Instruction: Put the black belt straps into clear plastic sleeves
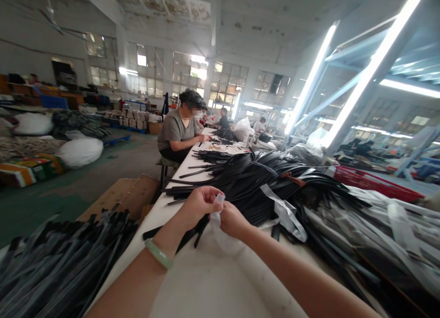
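My left hand [199,205] and my right hand [232,219] meet above the white table [206,281]. Both pinch a thin clear plastic sleeve [220,226] that hangs down between them. The left wrist wears a pale green bangle [158,254]. Just beyond the hands lies a big heap of black straps [254,180], some with clear sleeves on them. A few black straps [192,233] lie on the table under my left hand.
A stack of bagged black straps [58,263] fills the lower left. More sleeved straps [378,235] spread at the right beside a red crate [371,183]. A seated person [178,130] works further along the table. Cardboard boxes [127,194] stand on the floor at the left.
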### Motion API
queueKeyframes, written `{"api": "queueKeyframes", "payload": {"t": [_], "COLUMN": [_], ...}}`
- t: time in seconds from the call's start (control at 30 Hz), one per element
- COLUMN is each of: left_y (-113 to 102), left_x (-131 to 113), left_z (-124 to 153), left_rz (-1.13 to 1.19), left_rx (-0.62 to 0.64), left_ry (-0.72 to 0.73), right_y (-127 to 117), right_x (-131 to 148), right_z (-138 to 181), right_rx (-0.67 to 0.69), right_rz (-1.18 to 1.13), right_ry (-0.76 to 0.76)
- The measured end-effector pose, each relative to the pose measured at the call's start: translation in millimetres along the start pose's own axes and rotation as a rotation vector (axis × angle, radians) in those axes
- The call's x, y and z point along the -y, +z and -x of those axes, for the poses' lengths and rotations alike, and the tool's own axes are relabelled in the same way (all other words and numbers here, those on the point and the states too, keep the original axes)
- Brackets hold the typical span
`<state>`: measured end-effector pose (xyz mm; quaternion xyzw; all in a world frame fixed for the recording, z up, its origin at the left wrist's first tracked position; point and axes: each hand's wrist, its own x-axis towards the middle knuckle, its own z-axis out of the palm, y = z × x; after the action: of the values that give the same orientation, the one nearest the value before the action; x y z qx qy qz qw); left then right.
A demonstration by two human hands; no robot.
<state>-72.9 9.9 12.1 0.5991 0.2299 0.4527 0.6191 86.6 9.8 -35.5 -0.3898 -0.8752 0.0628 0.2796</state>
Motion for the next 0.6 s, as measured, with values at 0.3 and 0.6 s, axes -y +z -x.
{"api": "queueKeyframes", "payload": {"t": [0.3, 0.6], "left_y": [0.3, 12.4], "left_x": [-11.5, 5.0], "left_z": [1.1, -1.5], "left_rz": [-0.293, -0.658], "left_rx": [0.092, 0.103], "left_ry": [-0.013, -0.091], "right_y": [-75.2, -95.9], "right_x": [-34.6, -14.9], "right_z": [59.6, 69.1], "right_rx": [-0.449, -0.275], "right_rz": [0.234, 0.234], "right_ry": [0.241, -0.02]}}
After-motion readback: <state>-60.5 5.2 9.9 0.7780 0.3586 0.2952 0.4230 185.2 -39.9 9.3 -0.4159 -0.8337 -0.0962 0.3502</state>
